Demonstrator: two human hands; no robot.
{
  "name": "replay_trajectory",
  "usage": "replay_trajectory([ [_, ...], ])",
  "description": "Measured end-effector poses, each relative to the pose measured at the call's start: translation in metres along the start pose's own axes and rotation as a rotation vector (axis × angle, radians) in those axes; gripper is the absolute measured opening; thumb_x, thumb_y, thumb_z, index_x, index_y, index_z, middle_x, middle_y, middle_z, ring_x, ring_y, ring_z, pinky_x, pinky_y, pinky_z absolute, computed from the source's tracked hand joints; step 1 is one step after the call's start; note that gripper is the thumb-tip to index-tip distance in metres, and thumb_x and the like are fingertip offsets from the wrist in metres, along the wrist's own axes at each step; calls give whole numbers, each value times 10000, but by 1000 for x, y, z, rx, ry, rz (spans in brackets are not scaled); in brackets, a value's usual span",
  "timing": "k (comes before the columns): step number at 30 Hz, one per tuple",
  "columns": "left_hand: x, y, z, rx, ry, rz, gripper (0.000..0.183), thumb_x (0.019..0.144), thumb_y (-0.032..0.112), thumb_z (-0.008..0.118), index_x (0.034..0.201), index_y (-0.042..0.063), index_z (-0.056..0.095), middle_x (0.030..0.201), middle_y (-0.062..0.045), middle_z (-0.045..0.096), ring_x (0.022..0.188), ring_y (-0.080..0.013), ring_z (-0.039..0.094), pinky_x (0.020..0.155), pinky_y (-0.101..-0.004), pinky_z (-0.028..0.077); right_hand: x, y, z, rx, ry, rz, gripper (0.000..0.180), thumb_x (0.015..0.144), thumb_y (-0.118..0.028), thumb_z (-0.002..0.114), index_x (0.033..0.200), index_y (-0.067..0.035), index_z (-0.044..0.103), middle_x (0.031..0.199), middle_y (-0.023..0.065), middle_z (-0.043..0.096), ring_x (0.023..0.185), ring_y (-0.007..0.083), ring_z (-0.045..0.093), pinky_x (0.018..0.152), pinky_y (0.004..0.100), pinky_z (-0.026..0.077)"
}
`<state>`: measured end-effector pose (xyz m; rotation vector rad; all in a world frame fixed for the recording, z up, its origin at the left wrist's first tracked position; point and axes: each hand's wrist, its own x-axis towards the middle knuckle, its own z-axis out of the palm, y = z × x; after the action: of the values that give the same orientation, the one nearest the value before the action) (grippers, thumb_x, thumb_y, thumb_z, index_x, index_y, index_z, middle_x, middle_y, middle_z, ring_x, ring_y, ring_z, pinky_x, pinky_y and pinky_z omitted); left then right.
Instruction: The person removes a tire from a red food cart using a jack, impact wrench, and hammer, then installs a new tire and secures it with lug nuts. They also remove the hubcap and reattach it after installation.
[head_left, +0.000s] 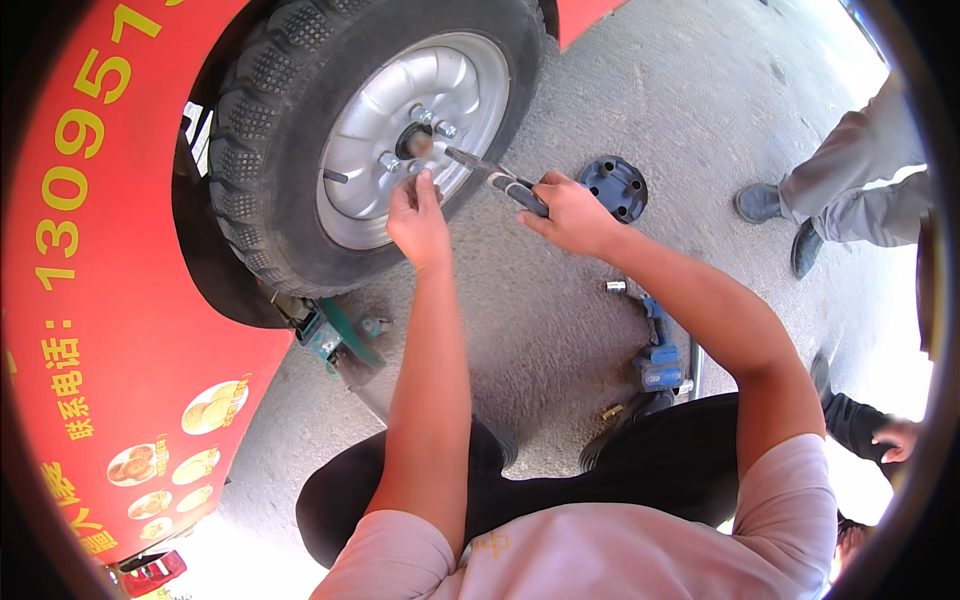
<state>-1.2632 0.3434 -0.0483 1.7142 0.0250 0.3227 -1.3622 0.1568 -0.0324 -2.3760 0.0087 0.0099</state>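
Observation:
A silver steel wheel rim (360, 176) with a knobbly black tyre (277, 150) stands in front of me. Around its hub (417, 142) several wheel nuts (388, 161) show. My right hand (570, 214) is closed on the dark handles of a pliers-like hand tool (517, 191), whose tip points left to a spot beside the hub. My left hand (420, 217) is raised at the lower part of the rim, thumb and fingertips together close to a nut; whether something small is between them cannot be told.
Red vehicle body panel (150, 300) with writing at left; green floor jack (330, 337) below the tyre. On the ground lie a round black wheel cover (613, 187), a blue cordless impact wrench (660, 360) with a socket and a small brass-coloured piece (612, 412). People (847, 172) are at right.

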Motion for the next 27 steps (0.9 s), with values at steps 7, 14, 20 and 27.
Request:
replay_trajectory([
  [7, 2, 83, -28, 3, 54, 307, 280, 975, 229, 602, 962, -49, 629, 771, -55, 658, 693, -110, 600, 666, -253, 499, 16, 5, 10, 38, -5, -116, 344, 874, -331, 674, 947, 4, 643, 989, 205, 580, 892, 397, 608, 801, 461, 509],
  [14, 21, 163, -50, 86, 298, 776, 217, 950, 172, 627, 985, -42, 636, 907, -106, 680, 806, -149, 614, 735, -270, 490, 19, 5, 12, 80, -1, -108, 333, 873, -336, 683, 949, -14, 650, 978, 196, 582, 875, 392, 617, 788, 458, 515],
  [20, 54, 191, -66, 596, 322, 1083, 318, 879, 204, 680, 1100, -22, 647, 1131, -125, 669, 1065, -290, 586, 947, -381, 438, 21, 9, 14, 128, 14, -149, 321, 864, -311, 704, 896, 2, 639, 926, 189, 582, 848, 390, 610, 757, 456, 505],
  [27, 58, 184, -57, 747, 338, 1007, 436, 814, 310, 719, 1154, 44, 658, 1205, -104, 657, 1085, -314, 569, 922, -403, 468, 19, -15, 2, 150, -96, -4, 356, 865, -326, 699, 873, 24, 635, 934, 207, 586, 849, 404, 611, 750, 455, 501],
])
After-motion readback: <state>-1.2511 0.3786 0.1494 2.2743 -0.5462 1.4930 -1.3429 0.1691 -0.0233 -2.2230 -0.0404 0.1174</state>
